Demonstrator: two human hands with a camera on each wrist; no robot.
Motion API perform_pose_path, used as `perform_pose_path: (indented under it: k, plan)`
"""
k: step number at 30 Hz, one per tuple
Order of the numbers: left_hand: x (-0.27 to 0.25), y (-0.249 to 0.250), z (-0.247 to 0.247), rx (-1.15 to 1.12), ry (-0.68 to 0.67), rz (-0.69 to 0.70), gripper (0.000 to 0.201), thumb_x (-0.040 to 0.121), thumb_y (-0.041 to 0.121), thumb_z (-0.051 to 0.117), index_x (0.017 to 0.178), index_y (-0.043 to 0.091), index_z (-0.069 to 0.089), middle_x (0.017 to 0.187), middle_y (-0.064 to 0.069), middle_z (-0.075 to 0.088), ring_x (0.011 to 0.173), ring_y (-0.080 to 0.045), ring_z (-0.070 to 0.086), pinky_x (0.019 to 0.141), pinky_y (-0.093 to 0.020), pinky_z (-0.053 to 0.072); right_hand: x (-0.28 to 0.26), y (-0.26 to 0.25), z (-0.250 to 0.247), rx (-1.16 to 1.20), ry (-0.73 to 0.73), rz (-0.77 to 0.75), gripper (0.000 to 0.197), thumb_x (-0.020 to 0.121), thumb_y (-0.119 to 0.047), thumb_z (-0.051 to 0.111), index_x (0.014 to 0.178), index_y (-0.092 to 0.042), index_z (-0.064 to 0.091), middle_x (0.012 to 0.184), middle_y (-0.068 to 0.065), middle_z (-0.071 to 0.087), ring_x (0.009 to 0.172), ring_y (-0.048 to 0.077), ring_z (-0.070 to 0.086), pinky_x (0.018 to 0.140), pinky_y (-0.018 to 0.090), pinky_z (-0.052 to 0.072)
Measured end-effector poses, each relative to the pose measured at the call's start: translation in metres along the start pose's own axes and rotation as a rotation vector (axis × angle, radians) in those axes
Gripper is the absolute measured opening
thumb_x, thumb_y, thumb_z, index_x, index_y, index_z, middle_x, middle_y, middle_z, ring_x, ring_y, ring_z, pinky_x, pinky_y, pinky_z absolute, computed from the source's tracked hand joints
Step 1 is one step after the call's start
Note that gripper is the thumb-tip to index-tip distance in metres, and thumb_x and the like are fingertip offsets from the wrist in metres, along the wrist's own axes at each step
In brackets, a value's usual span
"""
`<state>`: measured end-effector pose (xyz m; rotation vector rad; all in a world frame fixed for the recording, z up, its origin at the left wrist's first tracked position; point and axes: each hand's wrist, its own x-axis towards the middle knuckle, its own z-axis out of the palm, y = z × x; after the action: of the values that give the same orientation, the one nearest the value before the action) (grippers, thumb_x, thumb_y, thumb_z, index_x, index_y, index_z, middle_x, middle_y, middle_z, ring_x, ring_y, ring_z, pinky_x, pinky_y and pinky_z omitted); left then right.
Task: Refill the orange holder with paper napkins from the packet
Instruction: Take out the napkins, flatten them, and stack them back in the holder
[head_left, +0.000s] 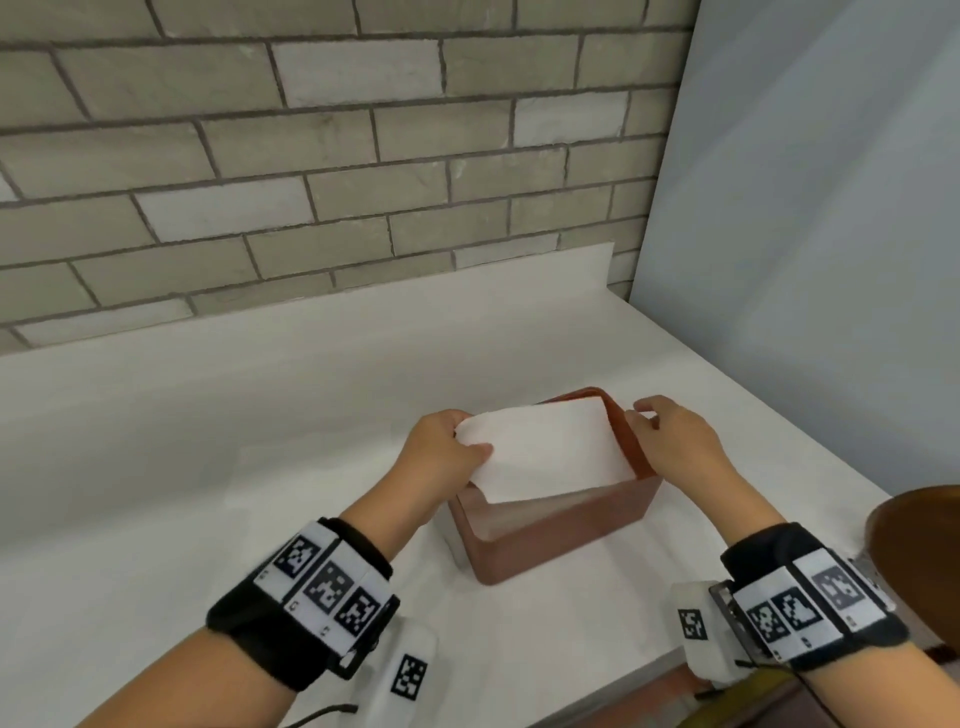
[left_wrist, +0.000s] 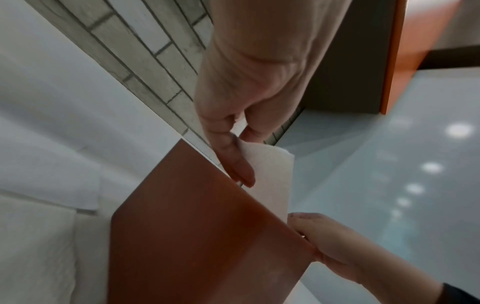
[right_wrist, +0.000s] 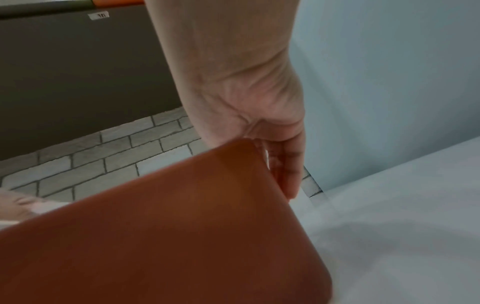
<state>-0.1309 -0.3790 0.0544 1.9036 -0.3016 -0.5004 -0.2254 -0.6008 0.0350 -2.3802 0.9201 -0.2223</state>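
Orange rectangular plastic holder (head_left: 563, 535) sits on white counter (head_left: 208, 415) nr grey brick wall (head_left: 260, 182). White paper napkin stack (head_left: 545, 447) lies tilted in it, L end above rim. L hand (head_left: 441, 447) pinches that end, thumb on top. R hand (head_left: 675, 441) grips holder's R end wall, fingers outside, thumb at rim.

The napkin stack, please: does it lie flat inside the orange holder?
No, the napkin stack slopes: the left hand pinches its left end above the orange holder, its right end inside.
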Motion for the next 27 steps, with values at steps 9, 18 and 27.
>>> perform_pose_path:
  k: [9,18,27]
  plan:
    - [0.006,0.003,0.019,0.016,-0.053,-0.175,0.03,0.085,0.0,0.063,0.115,0.0,0.058,0.104,-0.016,0.062,0.086,-0.029,0.064,0.067,-0.033,0.058,0.0,0.004,0.01,0.031,0.021,-0.074,0.034,0.101,-0.024,0.031,0.119,-0.012,0.057,0.107,0.014,0.067,0.096,0.031,0.061,0.074,0.028,0.041]
    - [0.007,0.006,0.015,-0.09,-0.021,-0.251,0.033,0.084,-0.007,0.062,0.116,-0.006,0.055,0.102,-0.018,0.061,0.068,-0.022,0.062,0.045,-0.021,0.055,0.001,0.006,0.008,-0.007,0.006,-0.085,0.035,0.101,-0.024,0.029,0.114,-0.01,0.058,0.101,0.014,0.067,0.078,0.023,0.05,0.07,0.028,0.038]
    - [0.004,0.006,0.029,0.195,-0.011,-0.154,0.031,0.084,0.001,0.06,0.115,0.004,0.057,0.109,-0.017,0.062,0.093,-0.033,0.065,0.076,-0.044,0.059,0.003,0.007,0.011,0.001,0.019,-0.09,0.032,0.101,-0.024,0.03,0.112,-0.012,0.058,0.099,0.013,0.068,0.077,0.023,0.051,0.069,0.028,0.037]
